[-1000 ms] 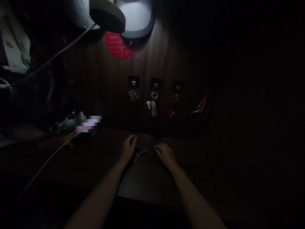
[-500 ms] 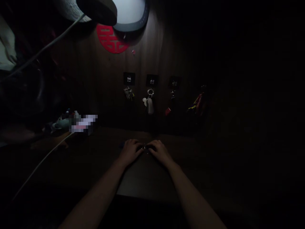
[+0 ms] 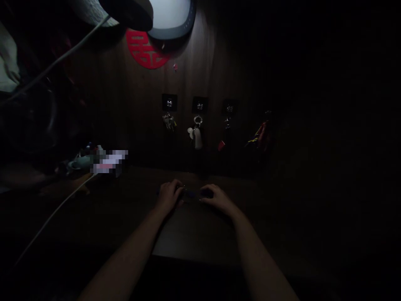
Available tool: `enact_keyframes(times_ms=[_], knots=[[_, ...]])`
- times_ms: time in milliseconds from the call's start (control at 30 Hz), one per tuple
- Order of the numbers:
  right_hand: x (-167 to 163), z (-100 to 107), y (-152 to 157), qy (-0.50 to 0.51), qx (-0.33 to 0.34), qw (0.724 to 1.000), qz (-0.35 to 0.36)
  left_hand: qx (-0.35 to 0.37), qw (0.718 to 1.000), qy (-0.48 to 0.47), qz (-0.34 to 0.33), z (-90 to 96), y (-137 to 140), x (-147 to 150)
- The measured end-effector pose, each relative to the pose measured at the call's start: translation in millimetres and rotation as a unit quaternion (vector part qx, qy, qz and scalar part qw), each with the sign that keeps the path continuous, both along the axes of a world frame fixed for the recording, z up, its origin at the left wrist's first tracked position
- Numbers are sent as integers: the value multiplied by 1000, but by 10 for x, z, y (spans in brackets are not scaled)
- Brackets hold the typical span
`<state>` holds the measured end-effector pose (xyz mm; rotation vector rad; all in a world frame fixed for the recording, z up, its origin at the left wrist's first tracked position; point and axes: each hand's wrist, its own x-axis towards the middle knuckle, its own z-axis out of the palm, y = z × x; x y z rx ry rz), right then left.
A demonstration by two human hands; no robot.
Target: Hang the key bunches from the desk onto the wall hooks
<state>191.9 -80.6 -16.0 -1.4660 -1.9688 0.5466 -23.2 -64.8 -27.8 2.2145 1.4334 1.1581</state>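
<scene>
My left hand rests on the dark wooden surface, fingers curled round something I cannot make out. Small glints and a faint reddish patch show at its fingertips. To the right, my right hand has its thumb and forefinger apart in a curve; darkness fills the space inside. Between the two hands lies a small dark bluish thing, too dim to name.
On the wall behind hang bunches of keys, a key ring with pale fobs, a red tag and colourful cords. A red paper-cut sits above. At left are a white cable and clutter.
My hands were close together over a small shiny thing. They have now moved apart, the right one to the right and the left one slightly left.
</scene>
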Motion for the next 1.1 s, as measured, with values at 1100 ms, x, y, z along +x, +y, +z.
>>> enact_keyframes(times_ms=[1100], knots=[[-561,84,-46,477,-18,878,19,-29,971,-235,-44,145,-148,172]])
